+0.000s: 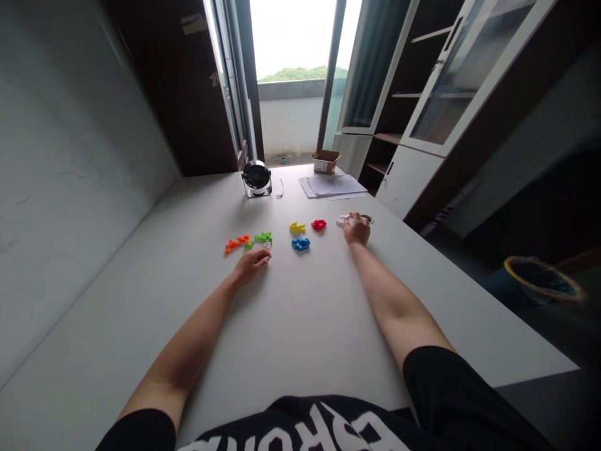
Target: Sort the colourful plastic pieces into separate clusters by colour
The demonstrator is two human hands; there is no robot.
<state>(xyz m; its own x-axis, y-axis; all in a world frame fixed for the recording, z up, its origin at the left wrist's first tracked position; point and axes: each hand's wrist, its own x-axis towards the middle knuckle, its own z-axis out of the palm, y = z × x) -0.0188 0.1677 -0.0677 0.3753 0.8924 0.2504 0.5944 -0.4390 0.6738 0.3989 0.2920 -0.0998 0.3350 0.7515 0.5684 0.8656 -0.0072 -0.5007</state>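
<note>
My left hand (pixel 253 264) rests low over the white table, fingers curled together around a small white plastic piece (pixel 267 246) that shows at the fingertips. Just beyond it lie bright green plastic pieces (pixel 263 237), with a row of orange plastic pieces (pixel 237 243) to their left. On the right, my right hand (pixel 357 230) is closed at a group of small white plastic pieces (pixel 342 220), one of them between thumb and fingers. Between my hands sit little clusters of yellow pieces (pixel 297 228), blue pieces (pixel 300 244) and red pieces (pixel 318 225).
A round black device on a stand (pixel 256 178) and a short cord (pixel 280 189) are at the table's far side. Papers (pixel 332 185) and an open cardboard box (pixel 325 163) lie farther right. A round object (pixel 369 219) is partly behind my right hand.
</note>
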